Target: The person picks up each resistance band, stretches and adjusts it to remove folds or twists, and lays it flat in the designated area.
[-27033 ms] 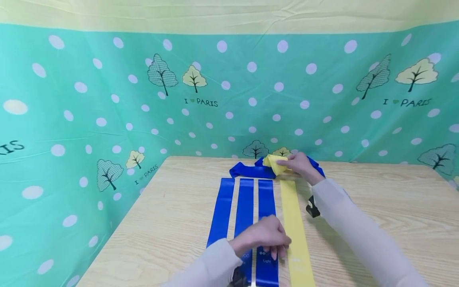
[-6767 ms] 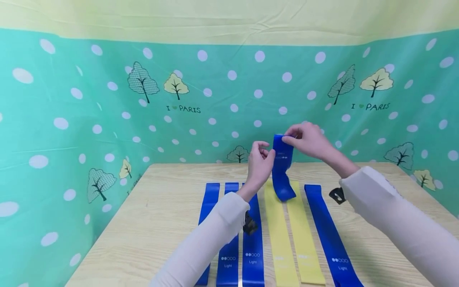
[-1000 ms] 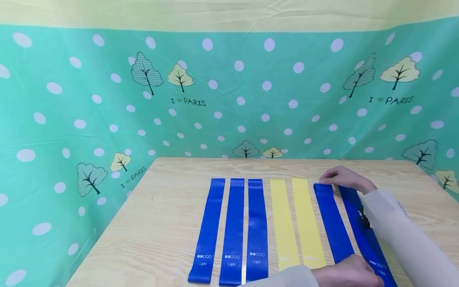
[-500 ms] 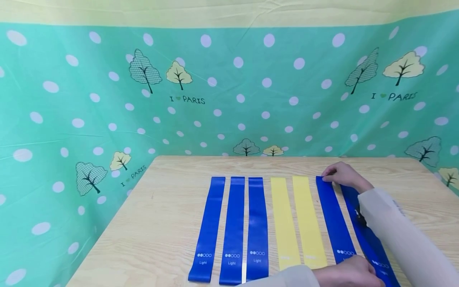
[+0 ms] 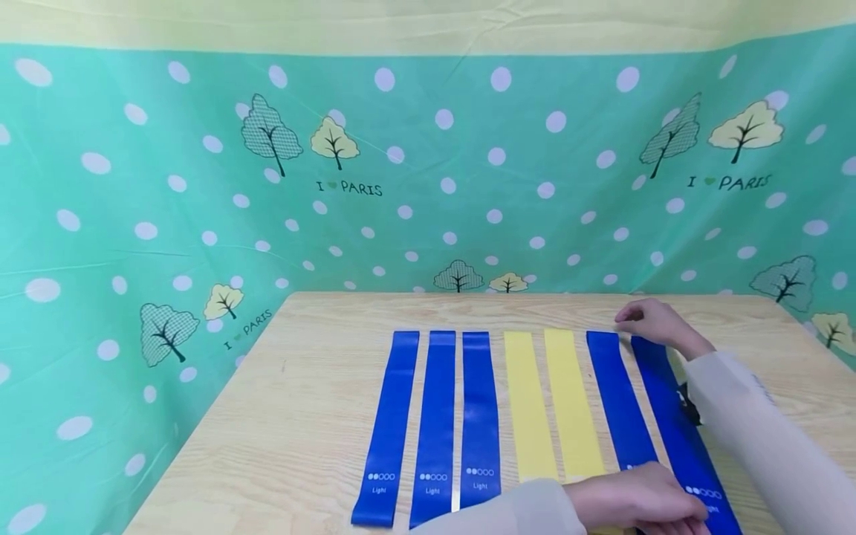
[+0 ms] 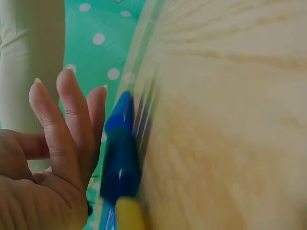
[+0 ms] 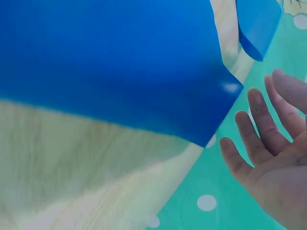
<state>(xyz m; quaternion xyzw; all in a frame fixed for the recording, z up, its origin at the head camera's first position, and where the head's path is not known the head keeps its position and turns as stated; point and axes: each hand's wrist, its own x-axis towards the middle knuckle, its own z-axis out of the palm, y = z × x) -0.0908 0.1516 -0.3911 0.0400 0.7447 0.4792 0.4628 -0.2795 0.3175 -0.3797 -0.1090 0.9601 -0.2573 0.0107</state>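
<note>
Seven-like rows aside, several flat resistance bands lie lengthwise on the table: blue ones marked "Light" on the left [image 5: 433, 416], two yellow ones [image 5: 528, 405] in the middle, and two blue ones at the right. My left hand [image 5: 635, 498] is over the near ends of the right-hand blue pair, covering part of the inner blue band [image 5: 618, 401]; its fingers look loose and hold nothing in the left wrist view. Near the far end of the outermost blue band [image 5: 675, 423] hovers my right hand [image 5: 652, 323]. The right wrist view shows its fingers [image 7: 261, 129] relaxed, apart from the band.
A light wood-grain table [image 5: 287, 416] carries the bands. Behind and to the left hangs a green polka-dot curtain [image 5: 401, 186] printed with trees. Black wrist-camera hardware [image 5: 689, 405] shows beneath the right sleeve.
Since earlier, the second yellow and the two right-hand blue bands have been laid out. In the last half second my right hand let go of the inner blue band's far end and moved right.
</note>
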